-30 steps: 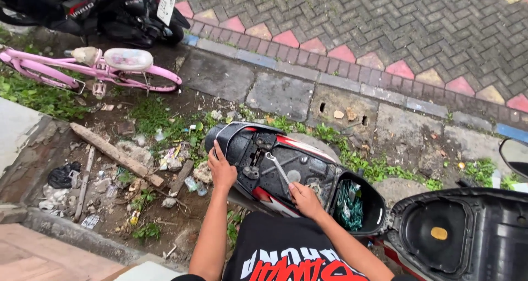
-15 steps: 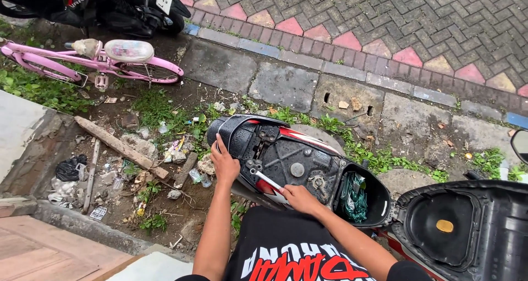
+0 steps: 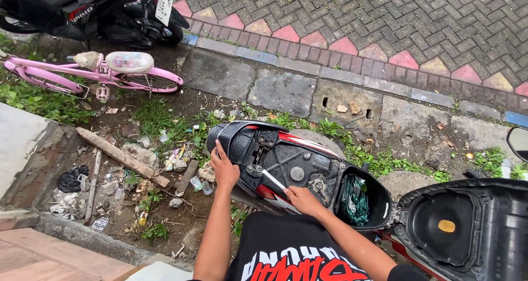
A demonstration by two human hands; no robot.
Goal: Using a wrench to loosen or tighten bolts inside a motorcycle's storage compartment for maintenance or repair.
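Head view: right hand [image 3: 301, 199] grips a white-handled tool [image 3: 272, 179], its long axis slanting up-left onto the scooter's open rear body [image 3: 291, 160]. Left hand [image 3: 224, 168] rests flat, fingers spread, on the tail end. A green bundle [image 3: 356, 199] sits in the storage well to the right.

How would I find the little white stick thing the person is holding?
Look at the red and black scooter in the middle, its seat flipped open. On its bare black top, the person's right hand holds a thin white tool, pointing up and left toward the left hand. It is the only white, pencil-thin thing on that dark plastic.
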